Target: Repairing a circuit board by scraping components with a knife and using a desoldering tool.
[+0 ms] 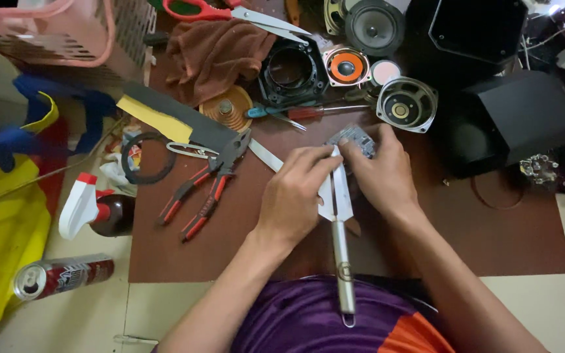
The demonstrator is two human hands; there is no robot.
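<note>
My left hand (293, 195) and my right hand (382, 175) meet over the brown board (505, 242). Between them stands a long silver metal tool (342, 248) with a flat pointed blade and a round handle that runs down toward my body. My left fingers pinch the blade near its tip. My right hand presses on a small grey circuit board (354, 138), whose top edge shows above the fingers. The blade's tip touches that circuit board.
Red-handled pliers (205, 186) and small snips (191, 151) lie left of my hands. Screwdrivers (308, 112), several speaker drivers (405, 104), a black ring frame (291, 70), black boxes (514, 117), a brown cloth (214, 52) and scissors (230, 12) crowd the far side. A can (60, 277) and spray bottle (96, 212) lie at left.
</note>
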